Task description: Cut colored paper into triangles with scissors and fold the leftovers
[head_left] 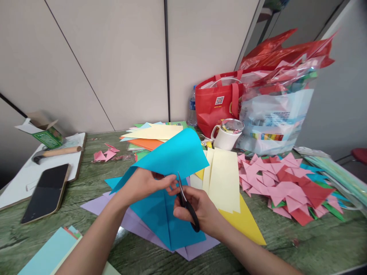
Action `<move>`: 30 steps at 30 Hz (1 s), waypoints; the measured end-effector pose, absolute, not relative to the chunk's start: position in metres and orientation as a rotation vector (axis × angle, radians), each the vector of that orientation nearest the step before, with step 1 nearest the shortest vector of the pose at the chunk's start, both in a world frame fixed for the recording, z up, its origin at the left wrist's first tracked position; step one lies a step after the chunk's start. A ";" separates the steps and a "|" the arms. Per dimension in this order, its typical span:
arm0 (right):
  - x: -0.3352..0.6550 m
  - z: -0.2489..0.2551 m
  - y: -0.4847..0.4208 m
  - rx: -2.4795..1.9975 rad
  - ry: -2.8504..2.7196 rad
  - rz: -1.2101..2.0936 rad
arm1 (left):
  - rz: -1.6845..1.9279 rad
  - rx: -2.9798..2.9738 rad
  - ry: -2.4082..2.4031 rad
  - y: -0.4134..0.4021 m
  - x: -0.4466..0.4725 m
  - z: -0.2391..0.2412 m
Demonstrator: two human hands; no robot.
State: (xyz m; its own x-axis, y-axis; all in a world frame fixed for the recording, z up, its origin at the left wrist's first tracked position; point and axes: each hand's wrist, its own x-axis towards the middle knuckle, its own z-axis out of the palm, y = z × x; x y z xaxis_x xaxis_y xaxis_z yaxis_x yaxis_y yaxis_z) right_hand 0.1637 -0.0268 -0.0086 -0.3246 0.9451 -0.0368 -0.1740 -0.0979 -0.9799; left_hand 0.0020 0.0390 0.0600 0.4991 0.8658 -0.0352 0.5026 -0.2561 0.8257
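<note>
My left hand (151, 179) is nearly closed, thumb and fingers pinching the lower edge of a bright blue sheet (174, 151), which rises and curls over above my knuckles. My right hand (197, 210) is curled around the black handles of a pair of scissors (191, 212), beside and a little below my left fingertips. The blades point up toward the sheet's edge and look almost together; they are thin and partly hidden by my fingers, so I can't be sure whether they touch the paper.

Beneath both hands lies a creased blue sheet (155, 217), overlapping purple paper (132, 221) that spreads out below it. Just right of the scissors are cream strips (225, 179), lying over a yellow sheet (246, 221). Further right of my right hand is a heap of pink and red folded pieces (275, 179), with some green and blue among them. Beyond my hands sit a stack of coloured paper (155, 132), a white mug (225, 139), a red bag (210, 112) and a bulging clear plastic bag (275, 118).

Well to the left of my left hand, a phone (46, 193) rests partly on a white board (14, 187), near a wooden-handled hammer (61, 152). Between that board and my left hand are a few small pink folded pieces (106, 154).
</note>
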 end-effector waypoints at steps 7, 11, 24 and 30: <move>0.163 -0.013 -0.027 -0.939 -1.236 1.575 | 0.562 1.900 1.127 0.040 0.001 0.059; 0.164 -0.015 -0.028 -0.908 -1.220 1.575 | 0.557 1.888 1.115 0.040 0.002 0.060; 0.162 -0.021 -0.028 -0.910 -1.171 1.586 | 0.553 1.859 1.100 0.040 0.002 0.062; 0.162 -0.011 -0.028 -0.955 -1.219 1.583 | 0.539 1.869 1.069 0.039 0.003 0.062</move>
